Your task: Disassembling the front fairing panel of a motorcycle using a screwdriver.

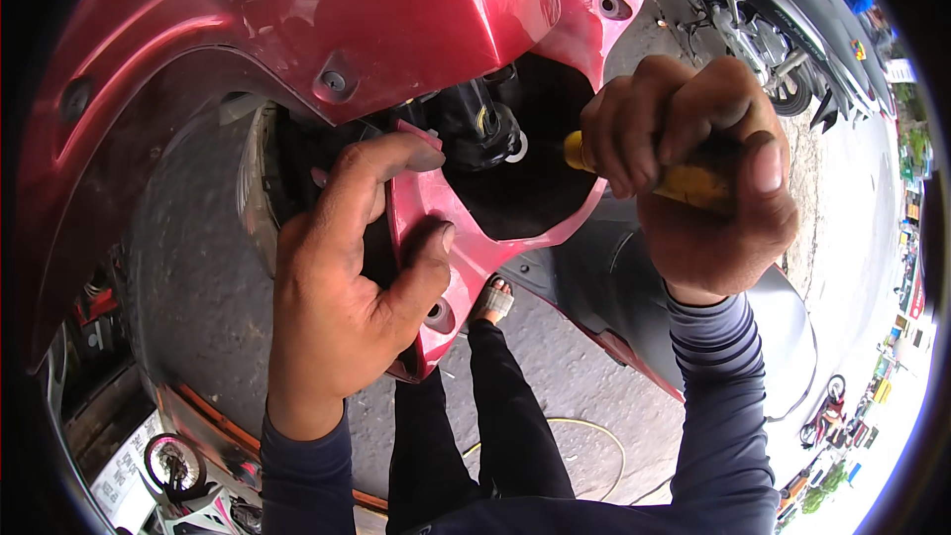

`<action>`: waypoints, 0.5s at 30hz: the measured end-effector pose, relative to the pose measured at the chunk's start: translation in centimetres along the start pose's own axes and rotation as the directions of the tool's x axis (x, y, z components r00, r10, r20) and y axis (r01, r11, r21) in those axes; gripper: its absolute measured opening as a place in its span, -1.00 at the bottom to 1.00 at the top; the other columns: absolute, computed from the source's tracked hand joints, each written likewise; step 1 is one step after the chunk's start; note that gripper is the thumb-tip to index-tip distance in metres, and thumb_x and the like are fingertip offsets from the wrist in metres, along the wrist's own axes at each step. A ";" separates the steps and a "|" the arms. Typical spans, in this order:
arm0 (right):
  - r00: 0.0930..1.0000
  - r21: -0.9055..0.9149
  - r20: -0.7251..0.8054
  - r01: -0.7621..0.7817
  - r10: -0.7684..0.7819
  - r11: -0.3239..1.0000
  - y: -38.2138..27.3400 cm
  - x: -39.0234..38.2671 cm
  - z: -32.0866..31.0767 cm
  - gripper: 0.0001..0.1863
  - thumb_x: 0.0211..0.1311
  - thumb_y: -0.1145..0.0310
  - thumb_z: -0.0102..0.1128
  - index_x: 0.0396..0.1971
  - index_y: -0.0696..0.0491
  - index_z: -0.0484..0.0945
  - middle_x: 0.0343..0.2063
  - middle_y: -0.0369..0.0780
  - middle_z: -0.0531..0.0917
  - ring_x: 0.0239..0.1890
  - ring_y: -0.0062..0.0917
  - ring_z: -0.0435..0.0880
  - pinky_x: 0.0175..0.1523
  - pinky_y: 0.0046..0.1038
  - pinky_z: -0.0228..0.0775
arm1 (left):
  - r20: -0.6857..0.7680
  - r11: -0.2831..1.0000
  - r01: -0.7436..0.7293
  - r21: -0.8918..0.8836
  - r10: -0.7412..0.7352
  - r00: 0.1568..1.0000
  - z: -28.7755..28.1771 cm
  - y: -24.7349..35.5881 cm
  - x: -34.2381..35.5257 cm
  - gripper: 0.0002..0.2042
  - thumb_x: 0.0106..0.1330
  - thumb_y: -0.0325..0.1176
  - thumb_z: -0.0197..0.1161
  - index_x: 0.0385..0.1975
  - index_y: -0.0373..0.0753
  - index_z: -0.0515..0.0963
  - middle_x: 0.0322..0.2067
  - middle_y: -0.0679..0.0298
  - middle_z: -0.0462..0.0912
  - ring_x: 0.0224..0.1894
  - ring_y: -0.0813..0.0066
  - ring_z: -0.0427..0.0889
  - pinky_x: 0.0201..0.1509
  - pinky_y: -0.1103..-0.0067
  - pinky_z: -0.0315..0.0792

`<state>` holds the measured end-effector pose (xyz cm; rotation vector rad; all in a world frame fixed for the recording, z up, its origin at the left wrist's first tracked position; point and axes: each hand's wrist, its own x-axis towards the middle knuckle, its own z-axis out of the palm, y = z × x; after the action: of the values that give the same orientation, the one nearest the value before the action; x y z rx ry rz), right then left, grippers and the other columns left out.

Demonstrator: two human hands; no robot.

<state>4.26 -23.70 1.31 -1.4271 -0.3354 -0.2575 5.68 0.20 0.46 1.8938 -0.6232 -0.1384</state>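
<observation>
My left hand (347, 287) pinches the edge of a glossy pinkish-red motorcycle body panel (466, 248), fingers on top and thumb on its face. The panel curves around a dark opening and has a screw hole near its lower end. Black mechanical parts (480, 129) with a pale ring show inside that opening. To the right, above the panel's right edge, my right hand (703, 149) is closed around a screwdriver with a yellow and dark handle (693, 186). Its shaft does not show. A larger red fairing (396, 20) with a recessed screw hole hangs over the far side.
Beside the panel runs a dark grey body part (584, 267) of the motorcycle. Another motorcycle (758, 50) is parked at the far right, and a wheel (176, 466) shows at lower left. A yellow hose (619, 446) lies on the rough ground near my legs.
</observation>
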 end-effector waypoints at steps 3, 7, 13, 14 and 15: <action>0.992 -0.087 -0.038 0.116 -0.119 0.989 0.6 1.0 0.2 -0.48 0.39 -0.18 0.03 -0.37 0.04 0.33 -0.50 -0.22 0.34 -0.53 -0.48 0.41 -0.30 -0.35 0.35 | 0.004 0.999 0.043 0.009 -0.043 0.999 -0.5 0.4 -0.1 -0.59 0.19 -0.65 0.27 0.08 -0.40 0.46 -0.04 0.03 0.63 -0.03 0.26 0.72 0.05 0.53 0.50; 0.960 -0.062 0.082 0.274 -0.268 0.960 1.0 2.4 -0.2 -0.63 0.47 0.04 0.07 -0.32 0.06 0.34 -0.38 -0.16 0.38 -0.54 -0.47 0.50 -0.27 -0.36 0.51 | -0.006 0.998 0.055 0.001 -0.055 0.998 -0.2 0.4 -0.2 -0.58 0.18 -0.66 0.27 0.08 -0.40 0.45 -0.06 0.06 0.63 -0.05 0.34 0.70 0.06 0.55 0.48; 0.948 -0.046 -0.112 0.295 -0.298 0.954 2.1 4.0 -0.9 -0.68 0.55 0.27 -0.04 -0.42 0.15 0.43 -0.67 -0.25 0.44 -0.66 -0.59 0.45 -0.52 -0.52 0.29 | -0.020 0.997 0.077 -0.017 -0.077 0.997 0.0 0.4 -0.2 -0.58 0.18 -0.67 0.26 0.08 -0.42 0.44 -0.06 0.07 0.63 -0.04 0.42 0.66 0.08 0.58 0.47; 0.947 -0.046 -0.116 0.295 -0.298 0.954 1.4 4.2 0.5 -0.68 0.55 0.27 -0.04 -0.42 0.15 0.43 -0.67 -0.25 0.44 -0.66 -0.59 0.45 -0.52 -0.52 0.29 | -0.027 0.996 0.092 -0.005 -0.093 0.995 -0.1 0.4 -0.3 -0.58 0.18 -0.67 0.25 0.08 -0.43 0.44 -0.05 0.07 0.63 -0.03 0.43 0.66 0.08 0.58 0.46; 0.941 0.016 -0.240 0.248 -0.237 0.969 0.1 4.0 2.2 -0.74 0.49 0.34 0.02 -0.41 0.16 0.46 -0.67 -0.22 0.49 -0.67 -0.52 0.47 -0.53 -0.48 0.31 | -0.033 0.994 0.106 -0.008 -0.106 0.994 -0.1 0.4 -0.4 -0.57 0.18 -0.67 0.26 0.09 -0.44 0.44 -0.05 0.06 0.63 -0.03 0.42 0.65 0.09 0.58 0.46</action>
<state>7.87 -21.44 3.00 -1.2931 -0.3187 -0.6127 5.27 0.39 0.80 1.9204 -0.4994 -0.1768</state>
